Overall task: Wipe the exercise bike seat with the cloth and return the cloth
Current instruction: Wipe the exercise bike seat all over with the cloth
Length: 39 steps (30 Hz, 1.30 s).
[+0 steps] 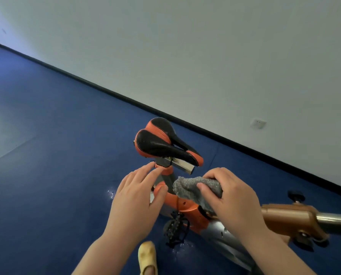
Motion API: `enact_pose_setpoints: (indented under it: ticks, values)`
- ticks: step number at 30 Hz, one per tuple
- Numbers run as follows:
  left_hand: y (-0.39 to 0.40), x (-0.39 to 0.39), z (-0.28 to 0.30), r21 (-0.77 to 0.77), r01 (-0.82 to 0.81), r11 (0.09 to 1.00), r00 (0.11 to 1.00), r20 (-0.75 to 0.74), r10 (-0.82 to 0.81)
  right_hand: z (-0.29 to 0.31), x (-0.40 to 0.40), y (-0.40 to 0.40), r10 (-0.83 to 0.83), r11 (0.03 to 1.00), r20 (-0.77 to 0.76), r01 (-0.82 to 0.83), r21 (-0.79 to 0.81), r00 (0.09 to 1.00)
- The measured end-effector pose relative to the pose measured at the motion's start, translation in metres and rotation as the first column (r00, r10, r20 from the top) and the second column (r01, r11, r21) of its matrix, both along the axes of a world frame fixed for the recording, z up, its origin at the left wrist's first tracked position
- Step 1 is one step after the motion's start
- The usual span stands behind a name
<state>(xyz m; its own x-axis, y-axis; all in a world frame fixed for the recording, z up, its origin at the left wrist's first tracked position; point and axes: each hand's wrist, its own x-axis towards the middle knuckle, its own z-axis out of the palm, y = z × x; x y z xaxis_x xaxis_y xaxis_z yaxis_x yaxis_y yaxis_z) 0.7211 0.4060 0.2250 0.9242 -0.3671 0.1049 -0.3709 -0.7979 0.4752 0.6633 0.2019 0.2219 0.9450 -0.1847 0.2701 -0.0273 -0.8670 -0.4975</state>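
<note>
The right hand (231, 197) is closed around a grey cloth (195, 188), fingers curled over its top and thumb pressed against its near face. The cloth is bunched and fluffy, with a shaggy towelling pile, and its free edge sticks out to the left of the grip. It is held in the air below and to the right of the seat, not touching it. The left hand (135, 203) is open with fingers spread and holds nothing; its fingertips (151, 165) reach just under the seat, beside the orange clamp on the seat post (166, 173).

The exercise bike seat (161, 143) stands above both hands: a black, lightly textured saddle with orange side panels, a split down its middle and a narrow nose pointing right. Below are the orange and grey frame (189, 211) and a black pedal (175, 229). No brand or writing can be read anywhere. The bike stands on a blue floor (56, 155) near a pale wall (205, 56) with a socket (258, 124). A yellow shoe (147, 257) shows at the bottom edge.
</note>
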Motion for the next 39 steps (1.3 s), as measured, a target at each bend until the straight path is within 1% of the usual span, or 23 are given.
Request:
enact_pose_setpoints:
  ticks: [4,7,11,13,15,17,20,22,26,29,31,33,36,38,39]
  values:
    - [-0.001,0.051,-0.007,0.020,0.099,0.995,0.995,-0.030,-0.098,-0.011,0.035,0.005,-0.077,0.997,-0.034,0.078,0.025,0.996]
    - [0.002,0.090,-0.010,0.018,0.148,0.989,0.989,-0.032,-0.148,-0.017,0.060,0.012,-0.131,0.990,-0.039,0.133,0.044,0.991]
    - [0.002,0.131,-0.020,0.049,0.214,0.976,0.975,-0.074,-0.210,-0.024,0.085,0.016,-0.222,0.973,-0.044,0.224,0.047,0.974]
    - [-0.002,0.142,-0.025,0.064,0.263,0.963,0.962,-0.093,-0.257,-0.026,0.091,0.015,-0.258,0.964,-0.054,0.261,0.046,0.965]
    - [-0.005,0.147,-0.029,0.047,0.289,0.956,0.953,-0.112,-0.282,-0.027,0.096,0.011,-0.288,0.956,-0.053,0.290,0.040,0.956]
    - [-0.009,0.153,-0.034,0.031,0.297,0.954,0.949,-0.119,-0.291,-0.029,0.103,0.004,-0.312,0.949,-0.040,0.314,0.039,0.949]
    - [-0.012,0.160,-0.043,0.048,0.293,0.955,0.950,-0.128,-0.285,-0.036,0.116,-0.009,-0.333,0.942,-0.014,0.333,0.035,0.943]
    - [-0.015,0.163,-0.048,0.043,0.271,0.962,0.955,-0.138,-0.263,-0.044,0.125,-0.017,-0.311,0.949,-0.033,0.312,0.035,0.950]
    - [-0.028,0.160,-0.056,0.043,0.206,0.978,0.968,-0.157,-0.197,-0.066,0.136,-0.027,-0.217,0.974,-0.146,0.223,0.026,0.965]
    - [-0.040,0.155,-0.062,0.041,0.176,0.984,0.971,-0.171,-0.166,-0.078,0.140,-0.033,-0.164,0.985,-0.164,0.170,0.026,0.973]
    - [-0.048,0.151,-0.067,0.054,0.149,0.987,0.974,-0.178,-0.138,-0.083,0.143,-0.038,-0.132,0.991,-0.178,0.133,-0.008,0.975]
    - [-0.056,0.146,-0.071,0.060,0.118,0.991,0.977,-0.184,-0.105,-0.089,0.147,-0.042,-0.093,0.996,-0.167,0.088,-0.032,0.982]
    - [-0.065,0.136,-0.079,0.062,0.070,0.996,0.984,-0.166,-0.059,-0.094,0.150,-0.045,-0.018,0.999,-0.167,0.026,0.045,0.986]
    - [-0.066,0.129,-0.084,0.051,0.046,0.998,0.987,-0.155,-0.038,-0.097,0.147,-0.047,0.047,0.997,-0.120,-0.040,0.063,0.992]
    - [-0.066,0.127,-0.086,0.039,0.028,0.999,0.987,-0.157,-0.022,-0.100,0.144,-0.050,0.093,0.995,-0.088,-0.089,0.046,0.992]
